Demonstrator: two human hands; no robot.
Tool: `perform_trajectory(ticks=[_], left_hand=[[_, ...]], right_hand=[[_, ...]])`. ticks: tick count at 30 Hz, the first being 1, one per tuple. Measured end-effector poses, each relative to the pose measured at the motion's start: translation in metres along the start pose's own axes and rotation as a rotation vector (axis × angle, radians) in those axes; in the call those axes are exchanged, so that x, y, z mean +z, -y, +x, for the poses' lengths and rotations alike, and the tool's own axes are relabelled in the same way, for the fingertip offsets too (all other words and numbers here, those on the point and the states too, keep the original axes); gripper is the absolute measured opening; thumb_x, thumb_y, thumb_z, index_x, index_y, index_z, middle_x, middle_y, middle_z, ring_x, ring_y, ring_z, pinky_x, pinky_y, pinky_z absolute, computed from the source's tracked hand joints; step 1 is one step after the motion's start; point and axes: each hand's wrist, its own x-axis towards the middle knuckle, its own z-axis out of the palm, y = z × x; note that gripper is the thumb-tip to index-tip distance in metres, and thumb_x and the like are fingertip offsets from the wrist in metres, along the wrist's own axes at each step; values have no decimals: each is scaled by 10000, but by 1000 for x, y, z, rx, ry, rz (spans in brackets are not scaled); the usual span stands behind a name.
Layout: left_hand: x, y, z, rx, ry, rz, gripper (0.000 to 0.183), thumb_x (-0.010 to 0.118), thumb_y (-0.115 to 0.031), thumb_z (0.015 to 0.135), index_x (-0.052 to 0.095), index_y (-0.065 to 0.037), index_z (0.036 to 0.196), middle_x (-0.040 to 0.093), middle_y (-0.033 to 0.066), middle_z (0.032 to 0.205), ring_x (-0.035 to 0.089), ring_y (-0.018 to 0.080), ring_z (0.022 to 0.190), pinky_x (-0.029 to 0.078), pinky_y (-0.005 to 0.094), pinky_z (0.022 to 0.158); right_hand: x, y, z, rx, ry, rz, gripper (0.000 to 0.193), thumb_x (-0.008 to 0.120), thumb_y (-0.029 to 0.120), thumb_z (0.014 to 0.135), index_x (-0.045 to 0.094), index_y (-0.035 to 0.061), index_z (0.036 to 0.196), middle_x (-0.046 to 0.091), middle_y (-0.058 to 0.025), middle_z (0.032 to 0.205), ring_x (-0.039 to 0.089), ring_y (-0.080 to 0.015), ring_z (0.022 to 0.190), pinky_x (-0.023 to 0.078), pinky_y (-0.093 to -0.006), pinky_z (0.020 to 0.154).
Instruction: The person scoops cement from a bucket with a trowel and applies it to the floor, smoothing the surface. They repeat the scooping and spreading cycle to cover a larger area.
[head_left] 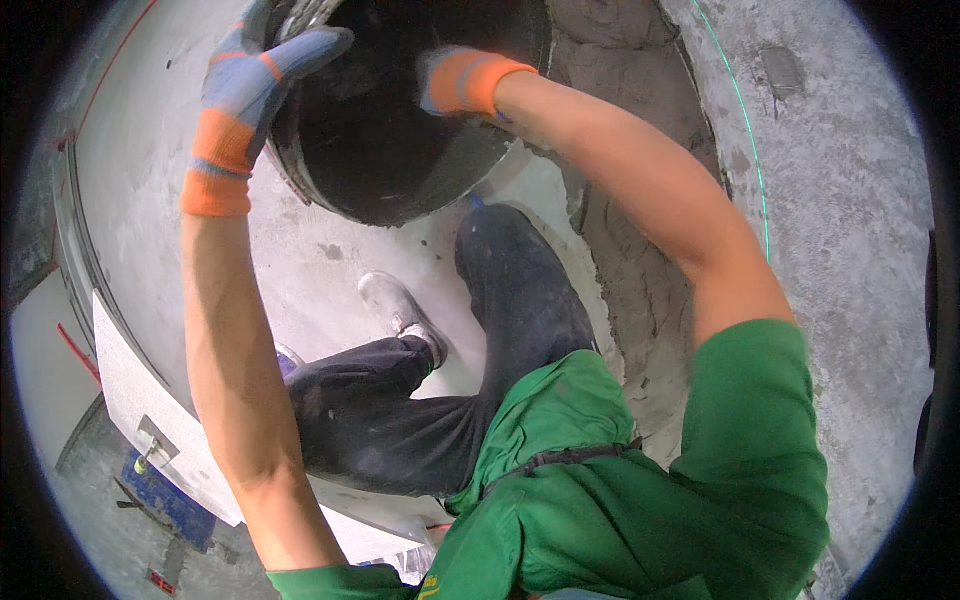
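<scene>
A large round black bucket (345, 208), its inside smeared with grey, is tilted with its mouth toward me. My left hand (262, 82), in a blue-grey and orange knit glove, holds the bucket's left rim. Its thumb lies over the mouth, and the other fingers are largely out of sight. Inside the opening is my right hand (465, 80), in a matching glove. Its fingers are lost in the dark interior, so whatever they touch is hidden.
Wet grey mortar (640, 270) lies in a strip to my right, beside bare concrete (840, 200) crossed by a green laser line (752, 150). My bent leg (520, 280) is just below the bucket. A white panel (150, 390) and a blue flat object (172, 503) are at left.
</scene>
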Motion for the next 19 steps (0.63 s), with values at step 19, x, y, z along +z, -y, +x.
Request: perform_trajectory(ticks=[19], left_hand=[[-4, -19, -21, -50, 53, 10, 668, 691, -144, 665, 428, -39, 1270, 519, 109, 1192, 483, 202, 1107, 370, 313, 964]], right_hand=[[4, 25, -5, 25, 51, 116, 374, 596, 296, 741, 598, 130, 1076, 535, -109, 1198, 525, -221, 1082, 417, -352, 925]])
